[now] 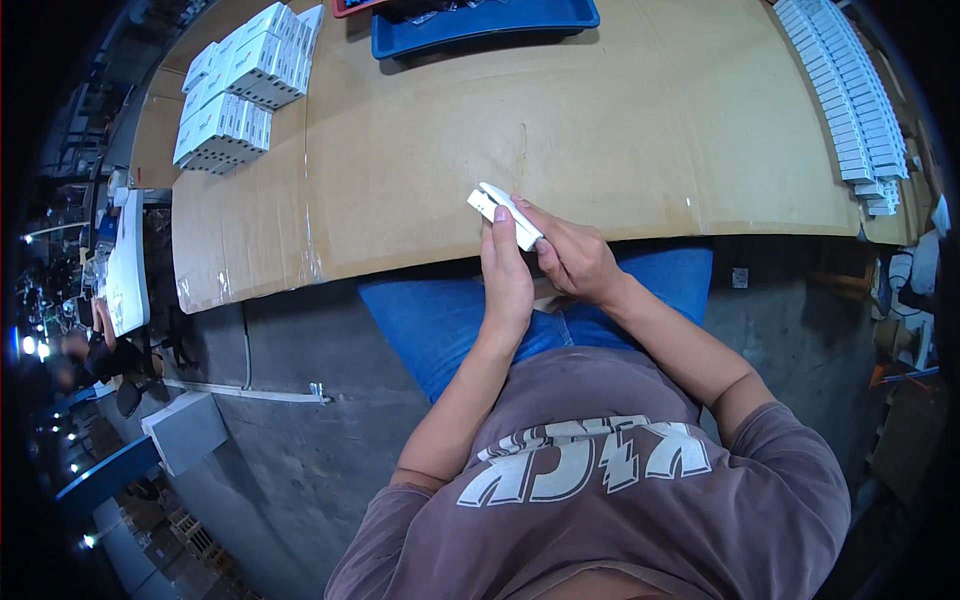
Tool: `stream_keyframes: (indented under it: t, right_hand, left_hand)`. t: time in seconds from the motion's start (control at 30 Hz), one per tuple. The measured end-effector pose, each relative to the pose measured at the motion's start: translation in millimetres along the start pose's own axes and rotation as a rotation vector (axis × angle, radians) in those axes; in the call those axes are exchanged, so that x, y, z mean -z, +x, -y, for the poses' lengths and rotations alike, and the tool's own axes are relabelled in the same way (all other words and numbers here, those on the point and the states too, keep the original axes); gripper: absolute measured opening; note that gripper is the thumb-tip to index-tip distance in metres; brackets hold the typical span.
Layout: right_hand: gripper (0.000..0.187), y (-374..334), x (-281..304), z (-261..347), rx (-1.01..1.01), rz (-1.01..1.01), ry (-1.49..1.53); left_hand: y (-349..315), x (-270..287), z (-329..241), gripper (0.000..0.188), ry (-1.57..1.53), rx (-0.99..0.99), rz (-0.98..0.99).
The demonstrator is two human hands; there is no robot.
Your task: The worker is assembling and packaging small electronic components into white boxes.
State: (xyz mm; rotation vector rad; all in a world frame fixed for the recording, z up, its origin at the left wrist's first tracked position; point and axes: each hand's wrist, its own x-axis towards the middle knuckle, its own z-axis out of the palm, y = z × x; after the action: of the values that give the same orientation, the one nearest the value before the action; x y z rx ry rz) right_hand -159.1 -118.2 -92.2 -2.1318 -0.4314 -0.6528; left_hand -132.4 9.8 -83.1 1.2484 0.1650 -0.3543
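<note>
1. Fingers of left hand and right hand: clamped on one small white box, left thumb on its face.
2. Box is held tilted at near edge of cardboard-covered table.
3. White stacks at table left, white rows right.
4. Blue tray far side.

Left hand, right hand — both holding white box, blue tray beyond
</note>
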Motion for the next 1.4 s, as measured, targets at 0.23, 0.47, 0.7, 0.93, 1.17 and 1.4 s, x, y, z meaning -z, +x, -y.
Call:
stream_keyframes:
  t: [0.23, 0.47, 0.7, 0.93, 1.17, 1.4]
  right_hand:
    - [0.042, 0, -4, 4, 0.02, -0.018, -0.035]
    - [0.041, 0, -6, 5, 0.055, -0.045, -0.045]
    - [0.041, -2, -2, 6, 0.028, -0.054, -0.009]
    - [0.046, 16, 22, 9, -0.148, 0.122, 0.355]
    - [0.054, 27, 33, 22, -0.987, 0.132, 1.002]
    - [0.049, 27, 23, 29, -0.898, -0.025, 0.987]
  left_hand:
    - [-7, -1, -4, 0.051, 0.001, -0.016, -0.025]
    - [-13, -1, -9, 0.054, 0.0, 0.005, -0.012]
    - [-15, -2, -8, 0.055, 0.024, -0.012, 0.003]
    - [7, 5, -33, 0.064, 0.148, -0.334, 0.137]
    - [2, 12, -41, 0.109, 0.472, -0.5, 0.34]
    - [3, 9, -32, 0.093, 0.283, -0.463, 0.294]
